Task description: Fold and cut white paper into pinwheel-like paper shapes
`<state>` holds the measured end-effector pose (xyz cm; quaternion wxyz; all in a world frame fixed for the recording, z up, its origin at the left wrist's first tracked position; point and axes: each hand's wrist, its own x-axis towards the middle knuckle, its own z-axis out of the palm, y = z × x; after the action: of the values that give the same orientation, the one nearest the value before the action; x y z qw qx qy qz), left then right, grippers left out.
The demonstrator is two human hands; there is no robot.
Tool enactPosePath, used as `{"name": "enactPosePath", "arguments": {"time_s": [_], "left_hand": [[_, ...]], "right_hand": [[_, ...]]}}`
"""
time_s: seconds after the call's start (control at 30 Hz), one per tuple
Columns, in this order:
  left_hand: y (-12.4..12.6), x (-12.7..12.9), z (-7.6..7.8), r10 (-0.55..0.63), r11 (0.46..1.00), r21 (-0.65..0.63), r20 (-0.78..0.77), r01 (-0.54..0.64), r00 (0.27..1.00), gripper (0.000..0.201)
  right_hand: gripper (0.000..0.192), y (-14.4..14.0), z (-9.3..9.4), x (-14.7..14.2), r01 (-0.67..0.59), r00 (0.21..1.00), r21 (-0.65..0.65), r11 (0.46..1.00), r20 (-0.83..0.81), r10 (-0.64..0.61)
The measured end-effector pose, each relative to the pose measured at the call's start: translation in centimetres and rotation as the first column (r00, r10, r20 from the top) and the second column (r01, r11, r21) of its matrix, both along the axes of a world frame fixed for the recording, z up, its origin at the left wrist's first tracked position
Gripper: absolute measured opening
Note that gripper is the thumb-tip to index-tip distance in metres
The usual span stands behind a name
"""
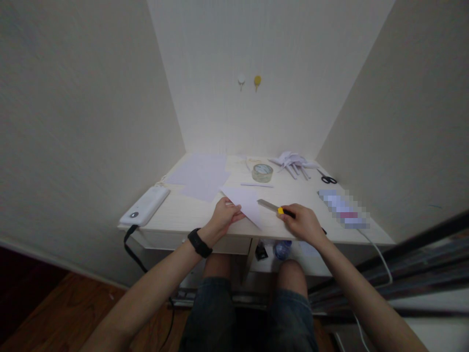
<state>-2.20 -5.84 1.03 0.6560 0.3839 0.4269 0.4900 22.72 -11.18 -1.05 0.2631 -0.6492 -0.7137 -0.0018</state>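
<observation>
Between the hands [264,220], paper [245,203].

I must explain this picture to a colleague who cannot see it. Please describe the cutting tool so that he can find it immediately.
Start at the pale wooden desk in the alcove and go to its front edge. There the right hand grips a utility knife, whose blade lies beside the white sheet held by the left hand. Its yellow slider sets it apart from the black scissors farther back.
</observation>
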Motion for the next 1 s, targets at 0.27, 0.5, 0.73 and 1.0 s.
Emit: {"name": "enactPosePath", "arguments": {"time_s": [0.27,0.5,0.73,1.0], "left_hand": [[-0.2,0.0,0.2,0.017,1.0,-0.009,0.012,-0.016,1.0,0.031],[-0.2,0.3,0.0,-0.023,1.0,-0.019,0.027,0.023,0.999,0.027],[-0.7,-1.2,0.5,-0.264,0.943,0.067,-0.441,0.325,0.858,0.032],[-1.8,-1.0,1.2,0.365,0.647,0.425,-0.901,0.633,0.232,0.035]], "right_hand": [[0.026,0.3,0.2,-0.1,0.061,0.998,-0.025,0.998,-0.013,-0.061],[0.028,0.6,0.2,-0.5,-0.03,1.0,-0.082,0.996,0.004,0.031],[0.023,1.6,0.6,-0.8,-0.066,0.998,-0.108,0.992,0.001,0.067],[0.021,1.9,0.5,-1.0,-0.086,0.995,-0.113,0.99,0.037,0.091]]}}
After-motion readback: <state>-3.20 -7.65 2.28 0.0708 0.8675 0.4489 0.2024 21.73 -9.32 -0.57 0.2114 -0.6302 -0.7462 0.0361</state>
